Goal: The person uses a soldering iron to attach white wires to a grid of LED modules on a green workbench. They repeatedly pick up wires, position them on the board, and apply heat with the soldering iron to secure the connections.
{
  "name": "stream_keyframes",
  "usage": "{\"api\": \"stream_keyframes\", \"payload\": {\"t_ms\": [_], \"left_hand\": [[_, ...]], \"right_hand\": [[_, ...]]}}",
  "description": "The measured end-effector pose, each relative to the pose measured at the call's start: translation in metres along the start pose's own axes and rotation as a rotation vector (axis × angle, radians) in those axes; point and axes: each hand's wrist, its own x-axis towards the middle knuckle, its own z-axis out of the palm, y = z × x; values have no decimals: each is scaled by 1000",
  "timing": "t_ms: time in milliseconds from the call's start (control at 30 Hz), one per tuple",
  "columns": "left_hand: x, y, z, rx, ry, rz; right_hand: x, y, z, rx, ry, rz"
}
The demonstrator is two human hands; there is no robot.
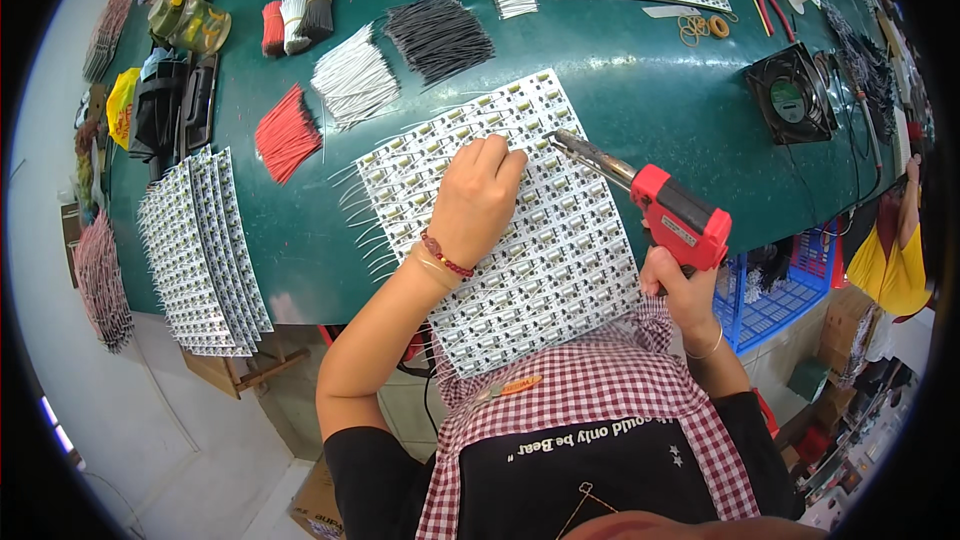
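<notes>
A white circuit board panel (540,270) with rows of small components lies tilted across the table's front edge and my lap. White wires stick out along its left side. My left hand (480,190) is over the panel's upper middle, fingers pinched together; what they hold is hidden. My right hand (680,285) grips a red and black soldering gun (680,220) by its handle. Its metal tip points left and reaches the panel just right of my left fingers.
Bundles of red wires (288,133), white wires (355,77) and black wires (438,35) lie beyond the panel on the green table (640,70). Stacked panels (200,255) stand at the left. A small fan (790,95) and pliers (768,0) are at the right, a blue crate (775,310) below.
</notes>
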Motion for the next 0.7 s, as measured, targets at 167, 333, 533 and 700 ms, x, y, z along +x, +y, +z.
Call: {"api": "stream_keyframes", "payload": {"t_ms": [167,333,533,700], "left_hand": [[0,0,0,22,-10,10],[0,4,-11,121,-90,20],[16,6,-34,61,-110,-3],[106,-37,15,148,52,5]], "right_hand": [[-1,-4,-2,-1,-7,-11],[3,-9,-5,-6,26,-98],[13,-15,-22,133,84,-144],[21,-30,-20,288,137,-180]]}}
